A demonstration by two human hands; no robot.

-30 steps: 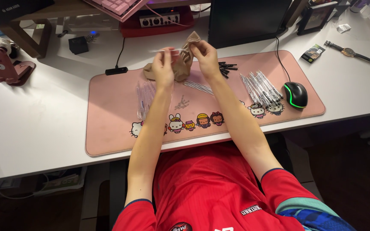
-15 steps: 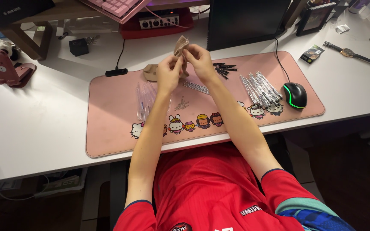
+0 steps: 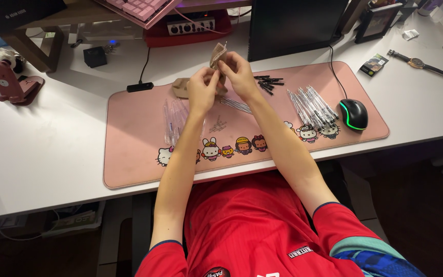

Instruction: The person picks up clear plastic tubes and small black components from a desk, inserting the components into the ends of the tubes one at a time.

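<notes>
Both hands are raised above a pink desk mat (image 3: pixel 139 154). My left hand (image 3: pixel 202 90) and my right hand (image 3: pixel 238 69) meet at a small tan paper piece (image 3: pixel 216 54), pinched between their fingertips along with a thin clear item that is hard to make out. Clear pen barrels (image 3: pixel 175 115) lie on the mat below my left hand. A row of clear pens (image 3: pixel 311 105) lies to the right, and small black pen parts (image 3: pixel 268 83) sit just right of my right hand. Another tan scrap (image 3: pixel 181 87) rests on the mat behind my left hand.
A black mouse with a green glow (image 3: pixel 354 114) sits at the mat's right end. A dark monitor (image 3: pixel 296 25), a pink keyboard (image 3: pixel 139 9) and a red audio box (image 3: pixel 190 26) stand at the back. A wristwatch (image 3: pixel 420 64) lies far right, a pink phone stand (image 3: pixel 8 82) far left.
Both hands have moved closer together with the tan piece, which now sits higher between the fingertips. Nothing on the mat has moved.
</notes>
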